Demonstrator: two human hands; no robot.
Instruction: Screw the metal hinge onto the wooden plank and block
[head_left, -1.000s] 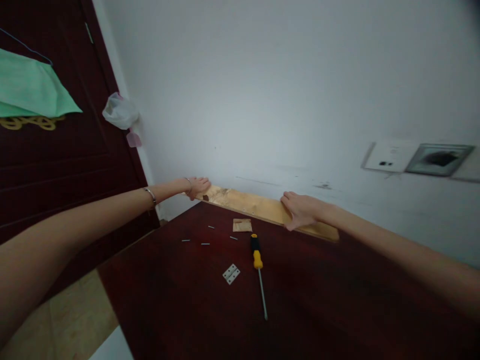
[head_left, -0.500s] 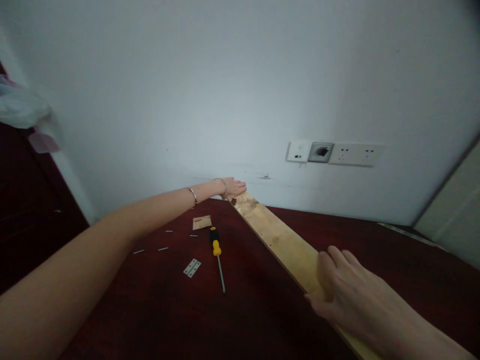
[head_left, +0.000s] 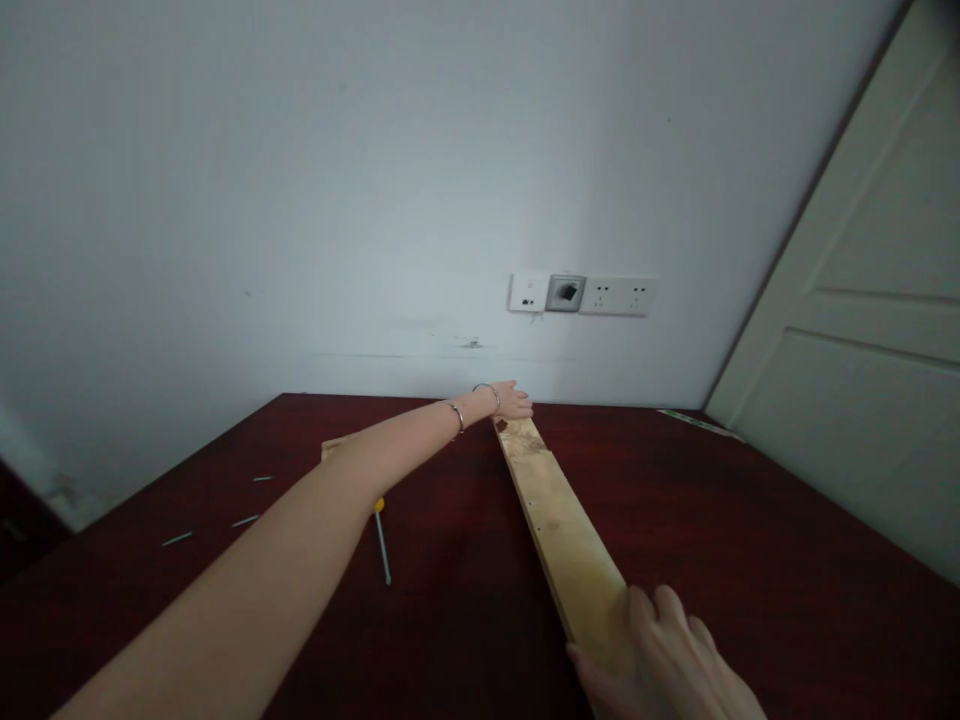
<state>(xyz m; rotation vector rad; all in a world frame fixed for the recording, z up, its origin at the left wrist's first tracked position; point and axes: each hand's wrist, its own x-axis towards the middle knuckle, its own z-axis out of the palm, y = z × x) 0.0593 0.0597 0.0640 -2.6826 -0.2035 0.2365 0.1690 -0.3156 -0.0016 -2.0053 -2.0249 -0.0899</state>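
Note:
A long, pale wooden board (head_left: 568, 535) runs from close in front of me toward the wall over the dark red table. My left hand (head_left: 514, 402) grips its far end, fingers reaching across the width. Nearer to me, my right hand (head_left: 660, 655) is wrapped across the board, thumb at the left edge and fingers over the right. Small dark holes show in the board's face. Left of it lies a screwdriver (head_left: 383, 548), its handle mostly hidden by my left forearm.
Several thin metal pins or screws (head_left: 178, 538) lie on the red tabletop (head_left: 465, 620) at left. A small wooden piece (head_left: 330, 447) peeks out behind my forearm. The white wall with sockets (head_left: 616, 296) stands behind; a pale door (head_left: 885, 400) is at right.
My view has turned to the right. The board now points more straight away from me, with both hands still on it. My left forearm now covers the metal hinge and most of the screwdriver handle.

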